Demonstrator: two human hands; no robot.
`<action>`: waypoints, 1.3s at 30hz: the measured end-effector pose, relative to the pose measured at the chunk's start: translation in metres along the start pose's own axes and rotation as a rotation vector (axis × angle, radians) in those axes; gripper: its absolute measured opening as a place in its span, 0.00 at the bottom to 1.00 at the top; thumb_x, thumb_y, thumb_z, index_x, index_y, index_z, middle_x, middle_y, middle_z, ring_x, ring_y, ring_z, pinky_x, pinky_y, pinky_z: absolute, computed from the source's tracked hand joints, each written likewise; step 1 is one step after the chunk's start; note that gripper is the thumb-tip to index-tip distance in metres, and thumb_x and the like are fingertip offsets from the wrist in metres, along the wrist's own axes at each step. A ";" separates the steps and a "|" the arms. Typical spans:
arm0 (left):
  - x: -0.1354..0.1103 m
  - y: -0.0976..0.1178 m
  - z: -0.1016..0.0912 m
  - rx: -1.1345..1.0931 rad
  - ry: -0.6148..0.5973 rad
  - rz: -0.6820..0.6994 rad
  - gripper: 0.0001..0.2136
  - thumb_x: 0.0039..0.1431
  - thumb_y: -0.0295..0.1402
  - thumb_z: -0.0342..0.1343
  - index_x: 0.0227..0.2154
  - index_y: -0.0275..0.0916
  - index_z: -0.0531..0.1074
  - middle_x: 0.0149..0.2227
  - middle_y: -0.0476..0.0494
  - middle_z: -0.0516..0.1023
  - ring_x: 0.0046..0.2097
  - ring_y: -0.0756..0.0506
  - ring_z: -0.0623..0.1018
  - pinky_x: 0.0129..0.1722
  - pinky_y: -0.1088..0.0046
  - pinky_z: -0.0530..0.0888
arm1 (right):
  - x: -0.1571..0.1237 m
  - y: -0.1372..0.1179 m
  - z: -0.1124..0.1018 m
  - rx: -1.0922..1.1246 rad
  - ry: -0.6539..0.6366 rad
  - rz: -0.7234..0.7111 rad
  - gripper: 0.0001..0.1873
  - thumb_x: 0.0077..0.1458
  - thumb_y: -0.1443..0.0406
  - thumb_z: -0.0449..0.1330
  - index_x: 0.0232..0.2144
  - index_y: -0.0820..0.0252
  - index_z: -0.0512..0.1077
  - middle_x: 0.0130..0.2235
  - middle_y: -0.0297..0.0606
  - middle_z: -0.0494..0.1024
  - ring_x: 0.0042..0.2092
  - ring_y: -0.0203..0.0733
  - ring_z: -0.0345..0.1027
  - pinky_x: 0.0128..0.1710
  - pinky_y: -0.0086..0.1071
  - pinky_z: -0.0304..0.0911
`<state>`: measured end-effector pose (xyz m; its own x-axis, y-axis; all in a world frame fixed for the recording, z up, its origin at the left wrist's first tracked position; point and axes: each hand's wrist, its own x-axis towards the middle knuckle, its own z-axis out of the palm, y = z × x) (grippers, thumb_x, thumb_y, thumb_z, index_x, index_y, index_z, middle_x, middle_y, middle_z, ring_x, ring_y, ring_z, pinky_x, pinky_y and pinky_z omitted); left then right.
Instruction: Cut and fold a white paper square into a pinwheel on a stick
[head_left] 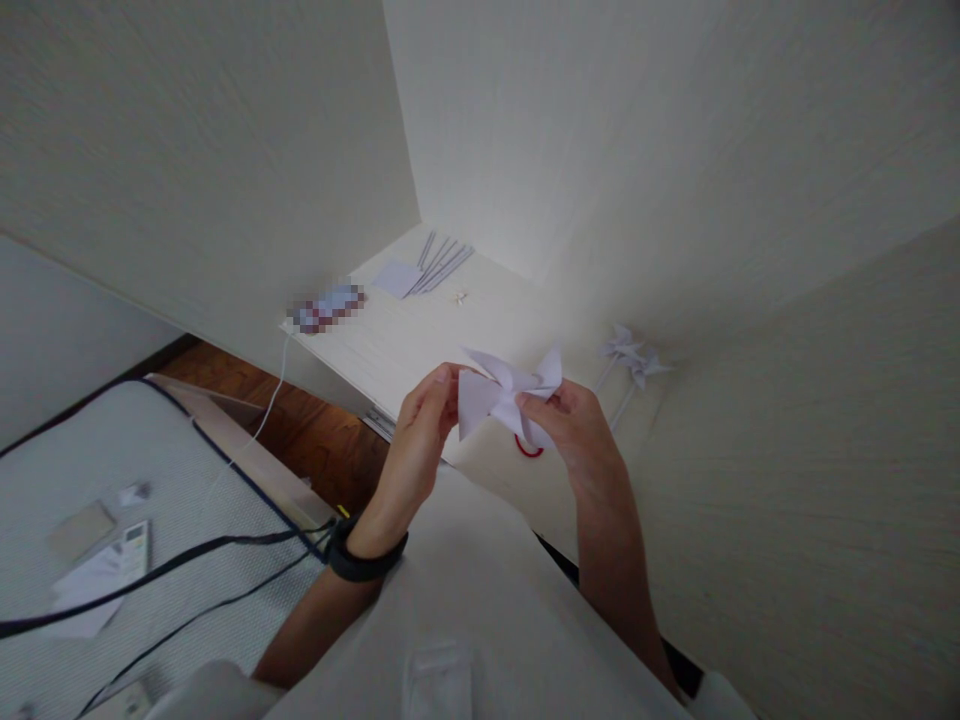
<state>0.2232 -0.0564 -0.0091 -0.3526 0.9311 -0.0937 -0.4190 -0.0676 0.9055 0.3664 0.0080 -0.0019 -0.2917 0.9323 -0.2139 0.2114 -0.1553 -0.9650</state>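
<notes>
Between my two hands is a white paper pinwheel (504,396), its blades folded in toward the middle. My left hand (433,415) pinches the pinwheel's left blade by its edge. With the thumb on the front near its centre, my right hand (571,420) grips the right side. Beyond my right hand, two finished-looking paper pinwheels on sticks (636,356) lie on the white desk (390,345). Part of a red ring-shaped handle (529,449) shows under the held pinwheel; the rest of it is hidden.
At the desk's back lie several thin sticks (444,265), a square of paper (397,277) and some tiny pale pieces (460,297). A blurred-out object (327,307) with a white cable (276,390) sits at the left edge. Walls enclose the desk. A remote control (136,550) rests on the bed (195,500).
</notes>
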 end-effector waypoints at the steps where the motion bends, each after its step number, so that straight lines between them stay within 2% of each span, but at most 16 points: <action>1: 0.000 0.001 0.000 0.007 -0.010 -0.002 0.16 0.63 0.46 0.53 0.30 0.38 0.77 0.29 0.48 0.74 0.30 0.50 0.72 0.32 0.78 0.70 | 0.000 0.000 0.000 0.006 -0.005 0.001 0.15 0.44 0.59 0.63 0.33 0.62 0.77 0.36 0.45 0.83 0.39 0.49 0.74 0.41 0.40 0.66; 7: -0.002 0.005 0.000 0.082 -0.038 0.033 0.12 0.61 0.43 0.58 0.32 0.40 0.78 0.32 0.49 0.74 0.33 0.51 0.71 0.33 0.80 0.68 | -0.001 -0.001 0.001 0.028 -0.002 0.006 0.14 0.43 0.59 0.63 0.32 0.62 0.77 0.36 0.45 0.83 0.39 0.49 0.74 0.40 0.39 0.66; 11: -0.003 0.006 0.002 0.122 -0.047 0.057 0.07 0.56 0.38 0.63 0.33 0.41 0.77 0.32 0.50 0.76 0.35 0.50 0.74 0.36 0.78 0.70 | -0.001 -0.002 0.001 0.036 -0.003 -0.001 0.13 0.43 0.60 0.63 0.31 0.62 0.77 0.35 0.43 0.83 0.38 0.48 0.74 0.41 0.39 0.65; 15: -0.003 0.008 0.006 0.127 -0.060 0.062 0.07 0.51 0.33 0.67 0.33 0.41 0.77 0.34 0.49 0.78 0.37 0.50 0.77 0.39 0.77 0.73 | -0.001 -0.004 0.001 0.062 -0.028 -0.004 0.12 0.44 0.60 0.64 0.31 0.62 0.77 0.35 0.42 0.83 0.37 0.46 0.74 0.40 0.37 0.65; 20: -0.002 0.008 0.007 0.127 -0.070 0.072 0.08 0.50 0.29 0.67 0.33 0.42 0.76 0.33 0.51 0.78 0.37 0.51 0.77 0.40 0.78 0.74 | -0.003 -0.007 0.001 0.050 -0.041 0.001 0.13 0.45 0.60 0.64 0.32 0.63 0.78 0.35 0.42 0.83 0.37 0.47 0.75 0.39 0.37 0.66; 27: -0.003 0.005 0.007 0.152 -0.033 0.131 0.08 0.50 0.30 0.67 0.32 0.41 0.74 0.33 0.51 0.77 0.37 0.51 0.77 0.41 0.77 0.74 | -0.009 -0.015 0.000 -0.045 -0.018 0.033 0.14 0.47 0.59 0.64 0.34 0.62 0.79 0.35 0.42 0.83 0.40 0.49 0.76 0.37 0.36 0.68; 39: -0.004 0.005 0.008 0.218 0.012 0.148 0.10 0.50 0.32 0.68 0.32 0.40 0.71 0.32 0.51 0.77 0.37 0.50 0.77 0.41 0.76 0.73 | -0.008 -0.014 0.002 -0.007 -0.058 0.028 0.14 0.46 0.60 0.64 0.35 0.62 0.79 0.36 0.43 0.83 0.39 0.49 0.76 0.37 0.37 0.69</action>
<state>0.2291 -0.0580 -0.0012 -0.4071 0.9124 0.0428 -0.1726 -0.1229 0.9773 0.3641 0.0023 0.0131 -0.3387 0.9071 -0.2498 0.2272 -0.1788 -0.9573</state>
